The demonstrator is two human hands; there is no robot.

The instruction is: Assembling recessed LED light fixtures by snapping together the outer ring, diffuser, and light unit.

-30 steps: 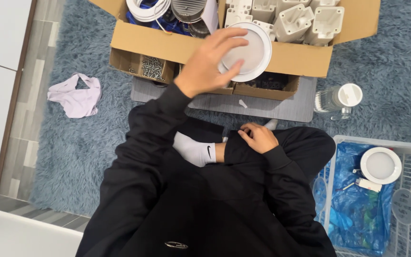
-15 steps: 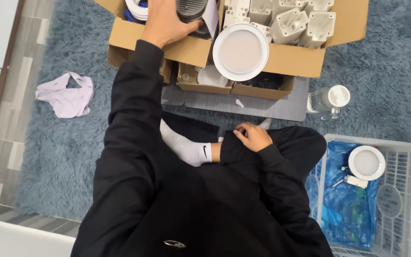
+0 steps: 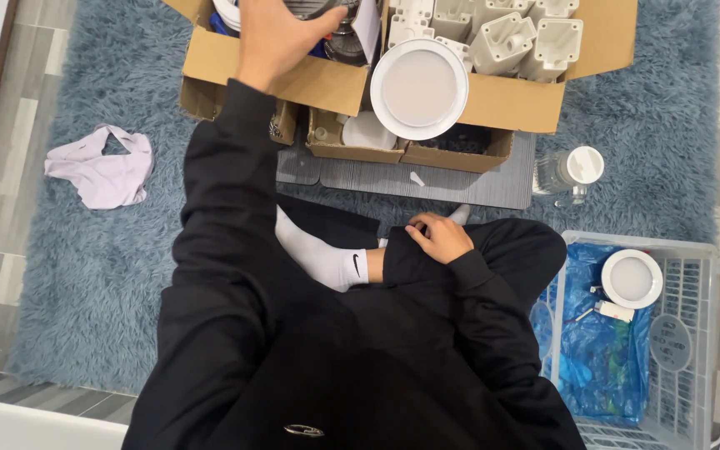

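Note:
My left hand point(image 3: 279, 40) reaches into the left part of a big open cardboard box point(image 3: 510, 98) and closes around a grey ribbed round part point(image 3: 320, 8) at the top edge of the view. A white round disc lamp point(image 3: 418, 87) leans against the box's front wall, right of that hand. Several pale grey plastic housings point(image 3: 510, 37) fill the box's right half. My right hand point(image 3: 439, 236) rests curled on my crossed leg in black trousers, holding nothing. A white sock point(image 3: 322, 257) shows beside it.
I sit on a blue-grey shag rug point(image 3: 85, 275). A pale pink cloth point(image 3: 97, 171) lies at left. A clear bottle with a white cap point(image 3: 572, 171) stands at right. A white plastic basket point(image 3: 697, 350) holds a blue bag point(image 3: 593, 342) and another round lamp point(image 3: 631, 279).
My left hand let go of the white disc lamp, left it leaning on the box front, and moved left into the box onto the ribbed part. The right hand stayed put.

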